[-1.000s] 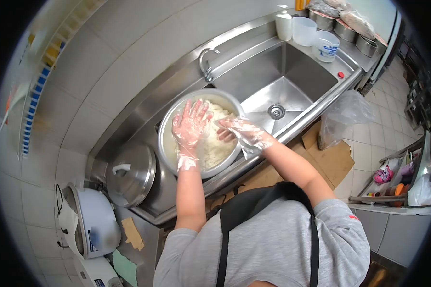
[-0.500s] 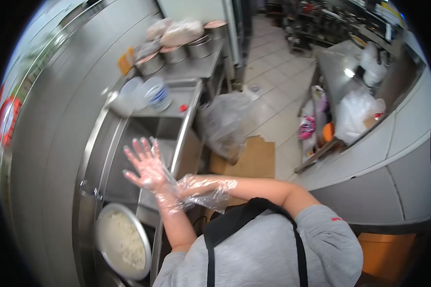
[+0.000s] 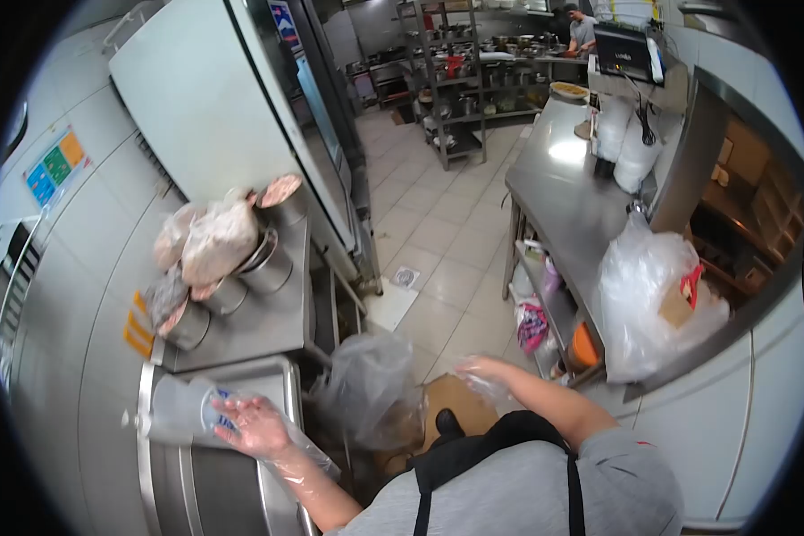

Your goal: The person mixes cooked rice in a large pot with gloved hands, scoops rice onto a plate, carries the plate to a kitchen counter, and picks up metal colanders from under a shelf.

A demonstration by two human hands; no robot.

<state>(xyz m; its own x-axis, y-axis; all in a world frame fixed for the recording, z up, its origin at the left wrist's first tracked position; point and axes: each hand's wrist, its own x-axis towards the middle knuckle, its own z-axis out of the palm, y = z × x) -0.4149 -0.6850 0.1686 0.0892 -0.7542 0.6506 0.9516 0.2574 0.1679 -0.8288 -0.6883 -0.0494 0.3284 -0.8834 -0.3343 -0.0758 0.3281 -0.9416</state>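
Observation:
My left hand (image 3: 255, 427), in a clear plastic glove, is held over the sink's edge with its fingers spread and nothing in it. Just beyond its fingertips stands a translucent plastic tub (image 3: 174, 406) with a blue label, partly covered by the hand. My right hand (image 3: 481, 368), also gloved in clear plastic, hangs above the cardboard (image 3: 460, 397) on the floor; its fingers are blurred. Beside the sink (image 3: 223, 487), a large clear plastic bag (image 3: 371, 384) lies between the two hands. The bowl of rice is out of view.
Metal pots (image 3: 268, 268) and bagged food (image 3: 219, 237) sit on a steel table at left, near a tall fridge (image 3: 196, 98). A steel counter (image 3: 558, 188) with a bulging plastic bag (image 3: 643, 295) stands at right. Beyond are a shelf rack (image 3: 460, 89) and another person (image 3: 582, 34).
The view has swung right and up, away from the rice bowl. My hands, together over the bowl and later touching near the wrist, are now wide apart.

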